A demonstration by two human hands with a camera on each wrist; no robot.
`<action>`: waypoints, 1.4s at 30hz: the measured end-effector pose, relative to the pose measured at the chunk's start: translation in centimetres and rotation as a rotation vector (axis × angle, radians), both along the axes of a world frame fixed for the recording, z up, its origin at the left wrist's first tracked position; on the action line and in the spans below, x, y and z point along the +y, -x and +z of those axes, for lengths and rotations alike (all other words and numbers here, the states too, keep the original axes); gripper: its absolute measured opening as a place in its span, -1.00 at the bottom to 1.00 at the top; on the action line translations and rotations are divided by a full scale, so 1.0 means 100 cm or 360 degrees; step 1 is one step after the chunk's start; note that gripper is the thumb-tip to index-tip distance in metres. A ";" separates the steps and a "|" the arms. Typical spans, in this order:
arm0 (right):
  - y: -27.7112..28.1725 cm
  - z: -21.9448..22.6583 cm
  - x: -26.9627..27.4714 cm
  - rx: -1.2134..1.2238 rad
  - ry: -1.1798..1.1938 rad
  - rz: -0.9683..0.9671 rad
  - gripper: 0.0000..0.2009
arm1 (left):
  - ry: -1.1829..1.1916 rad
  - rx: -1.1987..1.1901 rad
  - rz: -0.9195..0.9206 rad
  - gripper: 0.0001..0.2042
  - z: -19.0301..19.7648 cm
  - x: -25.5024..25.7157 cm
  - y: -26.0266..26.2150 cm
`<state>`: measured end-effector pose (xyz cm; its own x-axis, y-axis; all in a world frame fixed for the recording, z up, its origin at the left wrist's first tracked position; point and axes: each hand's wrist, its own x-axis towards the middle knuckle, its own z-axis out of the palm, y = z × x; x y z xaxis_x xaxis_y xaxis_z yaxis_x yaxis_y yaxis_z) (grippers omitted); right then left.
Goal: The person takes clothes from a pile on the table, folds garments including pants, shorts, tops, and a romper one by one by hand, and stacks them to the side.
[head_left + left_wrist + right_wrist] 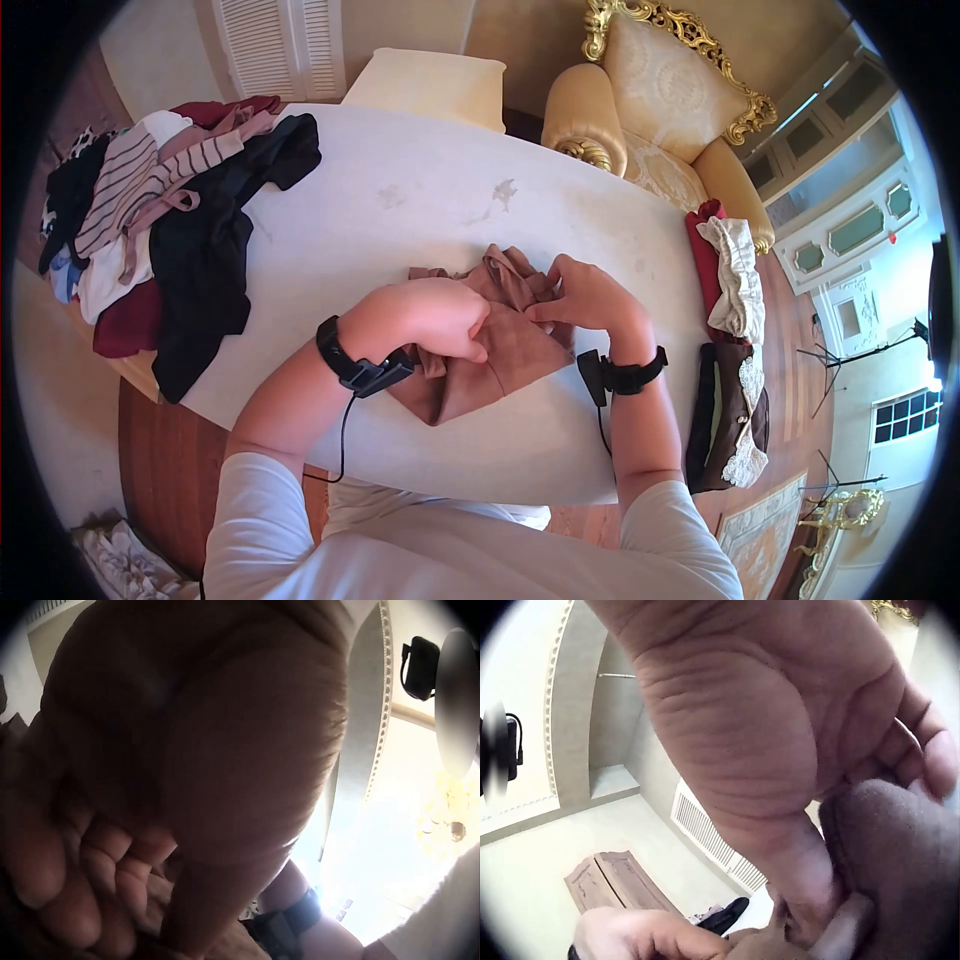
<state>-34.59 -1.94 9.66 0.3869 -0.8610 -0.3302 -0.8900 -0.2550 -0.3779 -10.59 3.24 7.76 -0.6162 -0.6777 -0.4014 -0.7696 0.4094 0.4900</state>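
Note:
A dusty-brown garment (515, 365) lies bunched and partly folded on the white table, in front of the person. The left hand (435, 315) is over its left part, fingers curled in against the fabric. In the left wrist view the curled fingers (71, 911) are in shadow, close to brown cloth. At the garment's upper right, the right hand (592, 295) pinches a gathered part between thumb and fingers. The right wrist view shows the brown fabric (900, 847) bulging up beside the right thumb. Each wrist wears a black strap with a camera.
Piled clothes (130, 220), with a black garment (205, 290) hanging over the edge, cover the table's left end. Folded clothes (735, 290) line the right edge. Beyond the table (400, 160) stand a gold armchair (670, 90) and a cream-covered stand (430, 85). Cables hang from both wrists.

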 end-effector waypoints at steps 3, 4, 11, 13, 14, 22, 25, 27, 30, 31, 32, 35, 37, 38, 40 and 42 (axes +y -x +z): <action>0.004 -0.009 -0.006 -0.0095 -0.0047 0.0117 -0.54 | 0.0063 0.0032 0.0028 -0.67 -0.007 -0.002 0.002; 0.006 -0.009 -0.007 -0.0093 -0.0048 0.0121 -0.54 | 0.0070 0.0019 0.0044 -0.67 -0.007 -0.002 0.003; 0.015 -0.001 -0.008 -0.0564 0.0120 -0.0032 -0.76 | 0.0113 -0.0027 0.0119 -0.72 0.002 -0.004 0.004; 0.013 0.008 -0.003 -0.0667 0.0135 -0.0058 -0.78 | 0.0464 0.0232 0.0223 -0.74 -0.015 -0.004 0.004; 0.008 0.018 0.003 -0.0811 0.0059 -0.0093 -0.81 | 0.0464 0.0232 0.0225 -0.74 -0.020 -0.004 0.005; -0.015 0.009 0.011 -0.1471 -0.0214 -0.0007 -0.82 | -0.0566 0.0763 0.0728 -0.74 -0.006 -0.015 0.010; -0.027 0.011 0.023 -0.1490 -0.0416 0.0029 -0.80 | -0.0776 0.0871 0.0674 -0.74 -0.010 -0.027 -0.009; -0.034 0.010 0.031 -0.1528 -0.0537 0.0082 -0.78 | -0.0790 0.0820 0.0530 -0.76 -0.010 -0.037 -0.028; -0.035 -0.002 0.033 -0.1589 -0.0626 0.0277 -0.69 | -0.0780 0.0810 0.0584 -0.76 0.001 -0.037 -0.047; -0.034 -0.005 0.034 -0.1516 -0.0579 0.0344 -0.68 | -0.0804 0.0748 0.0521 -0.77 0.006 -0.035 -0.052; -0.035 -0.005 0.035 -0.1442 -0.0533 0.0411 -0.67 | -0.0804 0.0748 0.0521 -0.77 0.006 -0.035 -0.055; -0.034 0.003 0.036 -0.1285 -0.0483 0.0460 -0.69 | -0.0862 0.0626 0.0337 -0.72 0.009 -0.035 -0.060; -0.033 -0.001 0.034 -0.1284 -0.0439 0.0454 -0.70 | -0.0835 0.0613 0.0315 -0.78 0.013 -0.032 -0.061; -0.033 -0.003 0.033 -0.1286 -0.0394 0.0443 -0.72 | -0.0835 0.0614 0.0315 -0.78 0.018 -0.032 -0.063; -0.032 -0.001 0.032 -0.1248 -0.0407 0.0465 -0.72 | -0.0723 0.0346 0.0338 -0.76 0.028 -0.032 -0.070; -0.032 0.001 0.033 -0.1214 -0.0417 0.0485 -0.72 | -0.0700 0.0342 0.0493 -0.73 0.032 -0.032 -0.077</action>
<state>-31.43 1.40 9.80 0.7855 -0.6160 -0.0594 -0.2758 -0.2625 -0.9247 -2.88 0.03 10.91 -0.5145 -0.6372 -0.5738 -0.6854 -0.0965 0.7217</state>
